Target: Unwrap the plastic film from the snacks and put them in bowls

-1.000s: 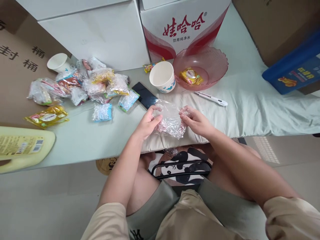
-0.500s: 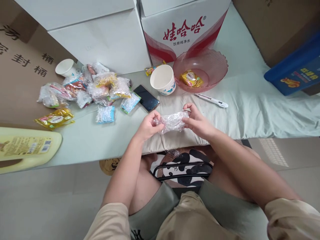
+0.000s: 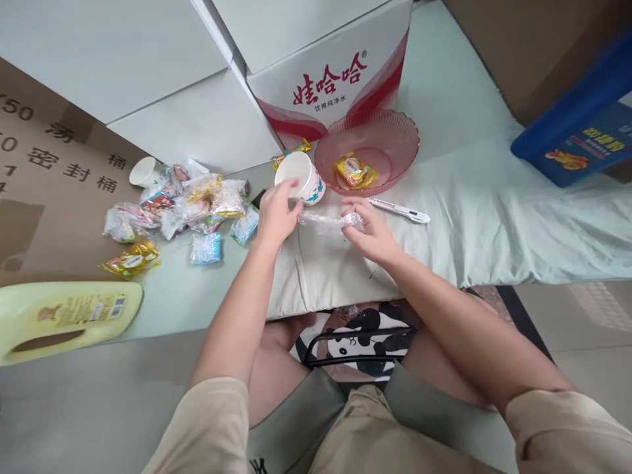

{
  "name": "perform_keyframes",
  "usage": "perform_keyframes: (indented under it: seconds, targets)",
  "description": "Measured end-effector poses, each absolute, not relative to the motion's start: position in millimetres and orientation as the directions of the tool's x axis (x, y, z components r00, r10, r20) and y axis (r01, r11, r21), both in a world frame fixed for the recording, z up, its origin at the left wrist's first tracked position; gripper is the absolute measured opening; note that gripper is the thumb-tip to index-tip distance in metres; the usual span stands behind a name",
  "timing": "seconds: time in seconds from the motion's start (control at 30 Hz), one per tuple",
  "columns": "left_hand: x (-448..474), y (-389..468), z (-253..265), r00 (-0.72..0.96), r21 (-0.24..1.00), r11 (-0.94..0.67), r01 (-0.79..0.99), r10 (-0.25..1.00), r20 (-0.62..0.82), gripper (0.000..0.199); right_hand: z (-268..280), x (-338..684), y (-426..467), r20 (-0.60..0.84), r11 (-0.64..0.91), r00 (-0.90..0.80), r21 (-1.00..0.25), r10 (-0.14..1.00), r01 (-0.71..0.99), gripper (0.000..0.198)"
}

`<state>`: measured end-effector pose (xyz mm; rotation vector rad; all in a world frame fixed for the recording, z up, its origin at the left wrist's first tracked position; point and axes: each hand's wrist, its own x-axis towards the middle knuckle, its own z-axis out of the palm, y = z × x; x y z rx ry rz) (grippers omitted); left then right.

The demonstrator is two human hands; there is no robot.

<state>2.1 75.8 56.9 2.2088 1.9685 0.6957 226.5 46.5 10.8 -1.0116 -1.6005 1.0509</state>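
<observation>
My right hand point(image 3: 371, 232) is closed on a crumpled piece of clear bubble wrap point(image 3: 326, 224), which stretches left just above the cloth. My left hand point(image 3: 279, 214) is at the wrap's other end, thumb and fingers apart, in front of a white paper cup point(image 3: 316, 191); its fingers overlap the cup's rim, and whether they touch is unclear. Behind the right hand stands a pink ribbed bowl point(image 3: 402, 155) with yellow snack packets point(image 3: 354, 170) in it. A white utility knife point(image 3: 402, 210) lies just beyond that hand. The phone is mostly hidden behind my left hand.
A pile of wrapped snacks point(image 3: 187, 207) lies at left, beside another paper cup point(image 3: 144, 172). A yellow jug point(image 3: 74, 309) lies at the left edge. White boxes point(image 3: 168, 52) and a red-and-white carton point(image 3: 336, 79) stand behind; a blue container point(image 3: 577, 125) is at right.
My left hand has moved away from me toward the cup and now covers most of the phone. The bubble wrap has become a narrower strip. The view has shifted slightly.
</observation>
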Motion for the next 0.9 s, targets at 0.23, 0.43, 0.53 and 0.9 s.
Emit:
perform_keyframes:
  seconds: [0.23,0.43,0.53,0.9]
  targets:
    - [15,98,58,0.110,0.126,-0.131,0.983,0.980,0.163,0.039,2,236,78,0.386,0.456,-0.264,-0.837,0.884,0.302,0.012]
    - [20,99,60,0.188,0.279,-0.249,0.928,0.955,0.228,0.045,10,243,73,0.440,0.423,-0.050,-0.817,0.897,0.392,0.013]
    - [12,70,56,0.086,0.367,-0.248,0.897,0.910,0.406,0.037,18,243,65,0.422,0.396,-0.015,-0.838,0.907,0.376,0.014]
    - [-30,-3,-3,-0.030,0.539,-0.189,0.821,0.928,0.370,0.032,25,225,28,0.541,0.524,-0.129,-0.685,0.831,0.507,0.012]
